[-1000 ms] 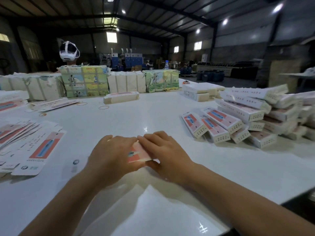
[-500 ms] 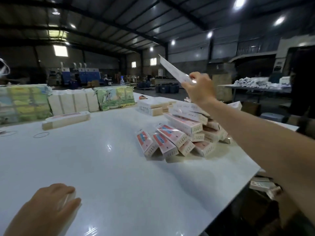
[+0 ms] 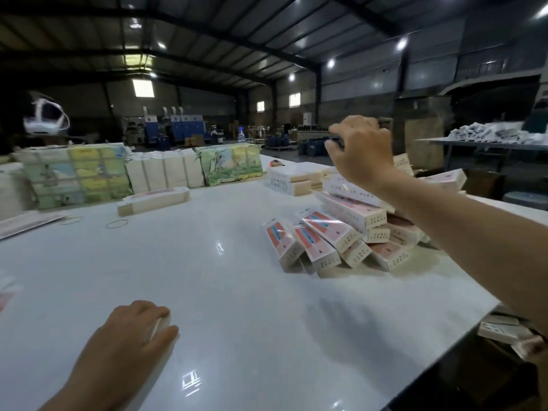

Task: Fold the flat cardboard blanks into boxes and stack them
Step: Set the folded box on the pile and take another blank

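The right hand's (image 3: 360,149) curled fingers hide their grip; the pile of boxes (image 3: 350,223) runs behind its forearm.

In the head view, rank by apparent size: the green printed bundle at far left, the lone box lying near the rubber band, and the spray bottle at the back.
1. Green bundle, largest.
2. Lone box.
3. Spray bottle, smallest, though it stands farthest back, so its true size is unsure.

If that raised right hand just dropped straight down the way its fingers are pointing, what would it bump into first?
Most likely the heap of folded boxes. The right hand hangs above the heap's top, fingers curled downward, with white boxes directly beneath it. Depth is hard to judge from this single view, so which box it meets first is uncertain.
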`<state>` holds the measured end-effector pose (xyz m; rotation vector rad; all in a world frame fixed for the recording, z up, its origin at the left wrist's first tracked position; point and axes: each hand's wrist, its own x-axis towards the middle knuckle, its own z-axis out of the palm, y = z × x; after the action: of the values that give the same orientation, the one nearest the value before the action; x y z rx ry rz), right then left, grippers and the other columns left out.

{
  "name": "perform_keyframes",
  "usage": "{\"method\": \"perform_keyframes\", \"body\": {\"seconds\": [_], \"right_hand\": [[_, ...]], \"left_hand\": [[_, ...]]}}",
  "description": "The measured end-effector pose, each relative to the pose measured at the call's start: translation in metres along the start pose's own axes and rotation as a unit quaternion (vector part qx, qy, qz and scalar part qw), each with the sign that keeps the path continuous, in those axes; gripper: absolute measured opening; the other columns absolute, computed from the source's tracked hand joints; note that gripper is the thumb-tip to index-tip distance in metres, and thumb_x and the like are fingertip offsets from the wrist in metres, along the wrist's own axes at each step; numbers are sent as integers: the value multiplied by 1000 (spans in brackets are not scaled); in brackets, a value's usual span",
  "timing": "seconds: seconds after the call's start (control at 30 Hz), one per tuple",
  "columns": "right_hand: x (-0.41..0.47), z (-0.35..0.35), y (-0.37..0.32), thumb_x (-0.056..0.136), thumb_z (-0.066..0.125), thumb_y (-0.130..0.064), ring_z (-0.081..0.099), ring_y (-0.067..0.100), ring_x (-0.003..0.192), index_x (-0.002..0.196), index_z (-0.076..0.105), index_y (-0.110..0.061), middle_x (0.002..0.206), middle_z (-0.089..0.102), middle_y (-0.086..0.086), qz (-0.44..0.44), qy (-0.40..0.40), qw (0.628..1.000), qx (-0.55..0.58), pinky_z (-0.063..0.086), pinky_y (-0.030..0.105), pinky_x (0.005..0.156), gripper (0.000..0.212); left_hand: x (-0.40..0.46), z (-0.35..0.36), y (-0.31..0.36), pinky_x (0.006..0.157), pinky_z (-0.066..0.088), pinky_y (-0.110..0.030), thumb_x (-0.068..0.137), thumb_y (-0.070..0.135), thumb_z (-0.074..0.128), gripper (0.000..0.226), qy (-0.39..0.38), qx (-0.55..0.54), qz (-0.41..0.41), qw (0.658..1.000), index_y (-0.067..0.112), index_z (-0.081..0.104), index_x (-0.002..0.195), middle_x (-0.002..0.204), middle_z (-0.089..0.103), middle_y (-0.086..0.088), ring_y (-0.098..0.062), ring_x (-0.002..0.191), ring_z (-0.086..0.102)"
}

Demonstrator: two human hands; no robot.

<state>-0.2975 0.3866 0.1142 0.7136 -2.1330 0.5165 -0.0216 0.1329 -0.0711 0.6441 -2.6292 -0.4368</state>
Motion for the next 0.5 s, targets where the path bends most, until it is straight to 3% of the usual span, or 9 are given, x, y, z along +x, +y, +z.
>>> {"method": "perform_keyframes", "body": {"seconds": [0.07, 0.17, 0.33, 0.5], "right_hand": [[-22, 1, -48, 96, 46, -32, 49, 23, 117, 120, 62, -17, 124, 60, 4, -73, -20, 993, 95, 33, 41, 95, 32], [-77, 20, -111, 96, 47, -35, 53, 18, 111, 112, 67, -21, 120, 65, -1, -164, -141, 953, 214, 41, 38, 95, 29], [-164, 77, -167, 96, 43, -28, 52, 25, 106, 93, 67, -14, 109, 63, 3, -199, -331, 904, 183, 44, 38, 88, 28], [-182, 100, -164, 97, 40, -32, 50, 17, 112, 107, 67, -20, 115, 60, -5, -188, -319, 909, 190, 41, 30, 88, 31]], "left_hand": [[-1, 1, 1, 92, 38, -33, 85, 46, 54, 30, 11, 23, 9, 1000, 28, 64, 108, 116, 56, 9, -14, 106, 46], [-2, -2, 5, 93, 37, -29, 90, 42, 52, 31, 12, 33, 10, 999, 28, 59, 116, 122, 52, 10, -12, 112, 43], [-4, -2, 8, 96, 35, -28, 93, 39, 47, 32, 13, 58, 7, 998, 27, 57, 121, 127, 51, 8, -14, 116, 42], [-4, 0, 8, 96, 37, -31, 93, 33, 44, 32, 10, 58, -2, 998, 27, 58, 120, 127, 52, 7, -15, 116, 42]]}}
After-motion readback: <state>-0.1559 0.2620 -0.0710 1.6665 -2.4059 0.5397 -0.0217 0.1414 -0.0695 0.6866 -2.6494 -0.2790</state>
